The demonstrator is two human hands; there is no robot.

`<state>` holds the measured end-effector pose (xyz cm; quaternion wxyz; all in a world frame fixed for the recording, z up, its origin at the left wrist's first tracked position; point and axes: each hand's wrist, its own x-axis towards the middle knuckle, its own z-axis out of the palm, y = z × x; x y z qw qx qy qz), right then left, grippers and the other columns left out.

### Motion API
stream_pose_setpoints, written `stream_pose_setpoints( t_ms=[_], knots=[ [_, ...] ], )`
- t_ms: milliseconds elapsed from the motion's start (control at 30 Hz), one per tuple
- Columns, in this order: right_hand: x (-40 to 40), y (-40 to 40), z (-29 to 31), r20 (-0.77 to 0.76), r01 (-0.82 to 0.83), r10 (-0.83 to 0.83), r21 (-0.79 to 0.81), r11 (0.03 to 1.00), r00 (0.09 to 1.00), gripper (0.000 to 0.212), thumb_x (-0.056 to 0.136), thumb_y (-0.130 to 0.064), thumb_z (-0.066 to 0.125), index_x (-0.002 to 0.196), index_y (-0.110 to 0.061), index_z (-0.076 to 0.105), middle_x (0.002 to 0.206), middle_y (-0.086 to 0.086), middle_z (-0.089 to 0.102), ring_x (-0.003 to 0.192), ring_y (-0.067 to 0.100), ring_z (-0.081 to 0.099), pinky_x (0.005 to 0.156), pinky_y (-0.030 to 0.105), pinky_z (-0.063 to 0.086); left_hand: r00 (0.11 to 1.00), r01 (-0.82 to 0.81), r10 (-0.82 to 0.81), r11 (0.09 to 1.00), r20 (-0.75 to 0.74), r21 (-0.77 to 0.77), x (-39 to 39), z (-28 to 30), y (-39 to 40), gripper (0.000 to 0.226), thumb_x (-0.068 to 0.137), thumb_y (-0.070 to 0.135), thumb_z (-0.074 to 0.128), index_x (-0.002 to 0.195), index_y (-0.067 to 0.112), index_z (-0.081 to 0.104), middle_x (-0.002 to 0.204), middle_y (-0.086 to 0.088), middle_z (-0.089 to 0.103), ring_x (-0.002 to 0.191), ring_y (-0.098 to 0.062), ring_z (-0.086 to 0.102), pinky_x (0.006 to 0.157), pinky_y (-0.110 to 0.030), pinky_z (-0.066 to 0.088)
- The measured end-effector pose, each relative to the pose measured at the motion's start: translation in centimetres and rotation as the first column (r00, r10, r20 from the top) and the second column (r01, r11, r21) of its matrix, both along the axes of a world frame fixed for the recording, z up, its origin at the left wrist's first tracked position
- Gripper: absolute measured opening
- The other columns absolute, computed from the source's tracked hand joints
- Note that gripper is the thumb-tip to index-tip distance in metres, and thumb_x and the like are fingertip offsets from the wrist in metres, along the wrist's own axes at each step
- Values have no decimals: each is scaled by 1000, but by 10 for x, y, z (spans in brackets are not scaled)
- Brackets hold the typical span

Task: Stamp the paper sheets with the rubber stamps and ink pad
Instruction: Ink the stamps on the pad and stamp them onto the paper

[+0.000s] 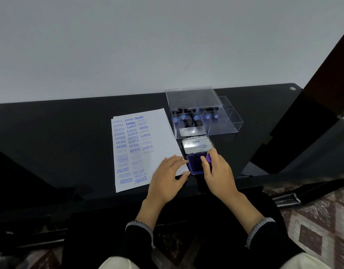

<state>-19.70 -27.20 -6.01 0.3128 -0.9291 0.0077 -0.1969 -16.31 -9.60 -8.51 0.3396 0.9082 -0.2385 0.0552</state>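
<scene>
A white paper sheet lies on the black desk, its left half covered with blue stamped words. My left hand rests flat on the sheet's near right corner, fingers straight. To the right sits the ink pad, its metal lid tipped open toward the back. My right hand grips a rubber stamp with a purple top and holds it down on the blue pad. Most of the stamp is hidden by my fingers.
A clear plastic box stands behind the ink pad with several blue-topped stamps inside and its clear lid lying across the back. The desk's front edge runs just below my hands. A dark panel rises at the right.
</scene>
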Motion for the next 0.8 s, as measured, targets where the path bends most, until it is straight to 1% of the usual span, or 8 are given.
stream_pose_setpoints(
  t_ms=[100,200,267,433,567,633,700,800],
  knots=[
    [11,-5,6,-51,-40,42,38,998,998,19,100,-25,44,86,-13,40,68,0,51,59,17,50,48,23,35,1000,6,-6,1000,-4,1,0,0,0,39,96,41,56,133,33,55,141,15,49,137,0,31,112,-8,-1],
    [22,-9,10,-103,-47,53,59,997,993,19,100,-26,43,87,-14,40,67,1,54,57,19,53,49,30,40,1000,3,-3,1000,-8,-1,-1,1,0,39,96,42,55,134,33,55,141,16,49,137,0,32,112,-9,1],
    [25,-10,10,-107,-39,44,52,998,993,18,100,-26,43,87,-14,40,67,1,54,57,19,53,50,30,40,1000,2,-2,1000,-11,-3,-1,1,0,38,96,42,54,134,34,55,141,17,48,137,1,31,111,-8,0],
    [17,-5,6,-29,-34,36,67,997,999,20,100,-27,42,88,-12,42,68,3,54,59,20,53,52,36,43,1000,3,-3,1000,1,2,0,1,0,39,96,43,54,134,34,55,141,16,48,138,0,30,110,-5,-3],
    [7,-2,-3,29,8,-8,20,1000,1000,22,99,-33,39,86,-15,42,70,0,51,62,16,49,53,31,42,1000,0,0,1000,6,-6,0,0,0,38,96,43,55,133,34,55,141,17,49,138,0,31,111,-7,-1],
    [2,-2,-8,39,18,-19,7,1000,999,25,97,-41,34,86,-19,41,73,-3,50,65,13,48,55,26,40,1000,2,-2,1000,9,-8,-1,0,0,38,96,42,55,133,33,55,141,17,49,138,0,31,112,-8,0],
    [-1,-1,-10,53,16,-16,7,1000,998,24,95,-44,31,87,-23,39,74,-6,48,66,11,47,56,21,37,1000,2,-2,1000,13,-9,-1,0,0,38,96,43,55,133,34,55,140,18,49,138,1,31,112,-7,-1],
    [4,-2,-7,55,11,-11,15,1000,998,25,96,-42,32,85,-20,39,70,-5,48,61,11,47,52,25,38,1000,3,-3,1000,11,-9,-1,0,0,39,96,43,54,133,34,55,140,18,48,138,1,30,111,-6,-2]
  ],
)
